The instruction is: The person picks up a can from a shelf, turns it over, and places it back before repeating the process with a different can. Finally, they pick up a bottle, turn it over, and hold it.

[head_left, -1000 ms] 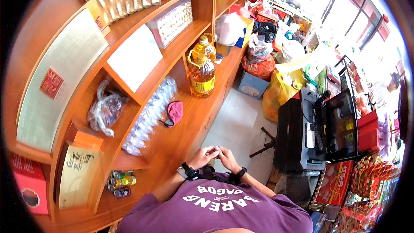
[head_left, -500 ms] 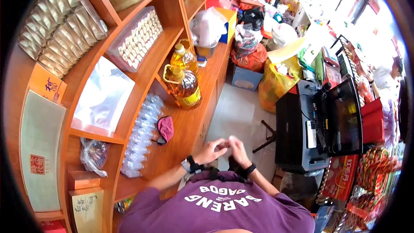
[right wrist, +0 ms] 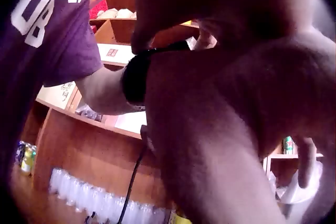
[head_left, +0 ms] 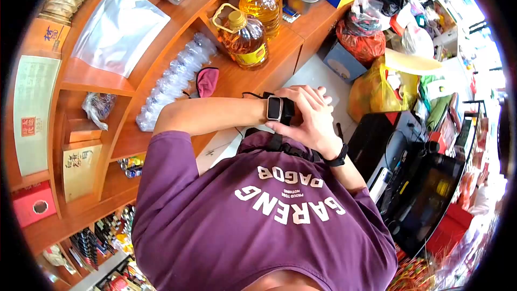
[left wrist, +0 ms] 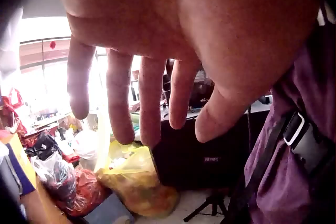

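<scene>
My left hand (left wrist: 157, 29) hangs with its fingers straight and slightly spread in the left wrist view, palm toward the camera, nothing held. A square-faced watch (head_left: 274, 109) and a black wrist strap (head_left: 290, 112) sit on the left wrist. Reaching across from the right, my right hand (head_left: 316, 126) grips around the strap, its thumb on the near side below the watch. In the right wrist view the strap (right wrist: 136, 79) shows dark between the hands, and the left hand hides much of the right fingers. Another black band (head_left: 338, 155) circles the right wrist.
Wooden shelves on the left hold clear plastic bottles (head_left: 175, 81), a maroon cap-like item (head_left: 207, 82) and oil jugs (head_left: 250, 46). To the right stand a black speaker (head_left: 377, 134) and a screen (head_left: 431, 199). Ahead, a yellow bag (head_left: 377, 94) sits near a blue box (head_left: 339, 59).
My hands were fingertip to fingertip in front of the body. The left forearm has swung across horizontally, and the right hand has moved onto the left wrist. The head view has turned and tilted down.
</scene>
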The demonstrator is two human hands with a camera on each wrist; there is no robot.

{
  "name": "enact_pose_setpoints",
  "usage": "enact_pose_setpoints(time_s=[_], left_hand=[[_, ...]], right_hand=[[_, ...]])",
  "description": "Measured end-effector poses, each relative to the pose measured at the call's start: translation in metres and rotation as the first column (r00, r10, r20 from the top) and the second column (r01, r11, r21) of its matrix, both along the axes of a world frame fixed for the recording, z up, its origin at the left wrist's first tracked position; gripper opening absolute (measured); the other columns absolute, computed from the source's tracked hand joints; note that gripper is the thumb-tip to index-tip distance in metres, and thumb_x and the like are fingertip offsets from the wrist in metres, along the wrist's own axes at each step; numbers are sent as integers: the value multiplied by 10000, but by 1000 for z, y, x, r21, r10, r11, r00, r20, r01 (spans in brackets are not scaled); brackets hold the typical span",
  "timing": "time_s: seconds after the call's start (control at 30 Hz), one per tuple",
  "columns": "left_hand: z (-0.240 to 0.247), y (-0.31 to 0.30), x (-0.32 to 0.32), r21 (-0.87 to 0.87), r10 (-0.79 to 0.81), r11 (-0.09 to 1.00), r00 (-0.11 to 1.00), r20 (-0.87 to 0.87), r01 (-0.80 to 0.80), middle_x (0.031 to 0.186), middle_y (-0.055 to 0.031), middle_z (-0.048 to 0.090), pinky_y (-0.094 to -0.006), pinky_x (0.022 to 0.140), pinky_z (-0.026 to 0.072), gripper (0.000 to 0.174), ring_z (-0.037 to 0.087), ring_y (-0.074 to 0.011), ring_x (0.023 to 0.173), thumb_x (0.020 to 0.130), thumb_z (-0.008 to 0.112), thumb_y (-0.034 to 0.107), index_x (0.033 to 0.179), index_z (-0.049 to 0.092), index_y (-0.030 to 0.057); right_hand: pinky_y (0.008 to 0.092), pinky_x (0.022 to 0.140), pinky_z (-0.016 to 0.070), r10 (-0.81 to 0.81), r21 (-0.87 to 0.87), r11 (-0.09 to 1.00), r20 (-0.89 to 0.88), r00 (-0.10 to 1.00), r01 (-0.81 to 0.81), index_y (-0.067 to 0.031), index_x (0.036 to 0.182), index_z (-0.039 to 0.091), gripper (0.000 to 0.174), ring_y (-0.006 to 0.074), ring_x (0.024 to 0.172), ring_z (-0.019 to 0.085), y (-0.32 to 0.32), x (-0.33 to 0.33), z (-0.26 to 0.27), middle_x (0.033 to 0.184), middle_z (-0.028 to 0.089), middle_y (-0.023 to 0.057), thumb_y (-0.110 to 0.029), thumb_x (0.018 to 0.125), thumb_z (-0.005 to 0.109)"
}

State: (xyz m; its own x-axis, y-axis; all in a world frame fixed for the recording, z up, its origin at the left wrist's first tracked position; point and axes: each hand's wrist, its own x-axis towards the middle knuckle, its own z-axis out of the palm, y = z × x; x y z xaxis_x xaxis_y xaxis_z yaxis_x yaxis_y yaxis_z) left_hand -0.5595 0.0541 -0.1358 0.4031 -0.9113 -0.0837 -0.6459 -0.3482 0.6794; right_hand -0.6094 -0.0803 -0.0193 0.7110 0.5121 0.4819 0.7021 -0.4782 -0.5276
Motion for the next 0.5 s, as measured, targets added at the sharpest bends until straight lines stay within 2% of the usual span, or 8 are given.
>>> enact_pose_setpoints(time_s=[0.13,0.2,0.3,0.37,0.47,0.5], left_hand=[[-3,-27,11,-12,38,999,999,-29,-38,1084,-73,675,-381,898,490,354,617,-189,1021,982,636,380,1152,649,70],[-4,-36,14,-10,62,998,997,-33,-63,1089,-73,673,-382,902,489,356,614,-190,1027,982,635,380,1155,648,69],[-6,-47,14,-1,94,996,994,-61,-94,1095,-72,670,-383,908,486,358,610,-190,1036,982,635,379,1158,645,68],[-4,-53,18,3,103,995,992,-68,-103,1100,-72,669,-384,911,484,360,607,-190,1043,982,635,378,1161,643,67],[-4,-62,27,3,103,995,992,-75,-103,1106,-72,666,-385,917,481,362,603,-191,1052,981,634,377,1165,640,66],[-4,-64,30,2,101,995,992,-78,-101,1109,-72,665,-385,919,480,363,601,-191,1055,981,634,377,1166,639,65]], right_hand=[[419,867,444,77,81,994,-7,997,-76,-28,1110,642,586,305,952,608,-28,18,-10,1025,649,109,-433,736,841],[408,870,443,163,99,981,58,985,-168,-64,1125,656,539,292,959,615,-41,26,-16,1070,659,81,-404,748,836],[395,885,437,219,133,965,82,972,-228,-101,1150,665,513,278,975,618,-58,37,-26,1112,665,53,-384,756,830],[393,893,438,213,138,964,101,972,-226,-104,1113,662,483,276,988,625,-65,41,-31,1154,667,58,-389,760,827],[402,898,445,219,186,956,56,974,-226,-98,1082,644,477,282,1009,628,-74,48,-35,1179,665,81,-391,758,834],[410,902,446,214,275,941,-42,976,-195,-95,1075,634,480,290,1017,627,-75,49,-39,1181,663,93,-391,756,838]])
